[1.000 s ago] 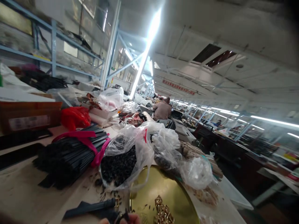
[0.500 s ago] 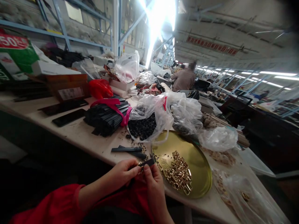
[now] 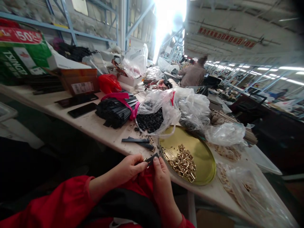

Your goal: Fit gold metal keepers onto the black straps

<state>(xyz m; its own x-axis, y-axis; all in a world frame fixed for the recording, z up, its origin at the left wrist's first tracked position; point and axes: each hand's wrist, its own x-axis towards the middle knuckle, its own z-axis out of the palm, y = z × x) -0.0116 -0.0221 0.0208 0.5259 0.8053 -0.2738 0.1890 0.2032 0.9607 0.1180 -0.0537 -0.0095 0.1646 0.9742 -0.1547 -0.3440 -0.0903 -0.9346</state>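
Observation:
In front of me, a short black strap (image 3: pixel 152 158) with a gold-coloured buckle (image 3: pixel 145 160) at one end is held between both hands. My left hand (image 3: pixel 131 168) is closed around the buckle end, thumb on top. My right hand (image 3: pixel 161 173) pinches the strap, its thumb pressed on the upper face. The inner fingers hide part of the strap. Just beyond, finished-looking black straps with buckles (image 3: pixel 135 141) lie on the table. Right of my hands, a round gold tray (image 3: pixel 204 158) holds a heap of gold buckles (image 3: pixel 185 163).
An open plastic bag (image 3: pixel 154 118) of small black pieces stands behind the straps. Left of it are a bundle of black strips (image 3: pixel 116 110), a phone-like dark slab (image 3: pixel 82 110) and a cardboard box (image 3: pixel 79 83). A person (image 3: pixel 193 74) sits farther back.
The view has shifted, so the table sits slightly higher and to the right. Both hands still grip the strap, which is tilted a little more steeply.

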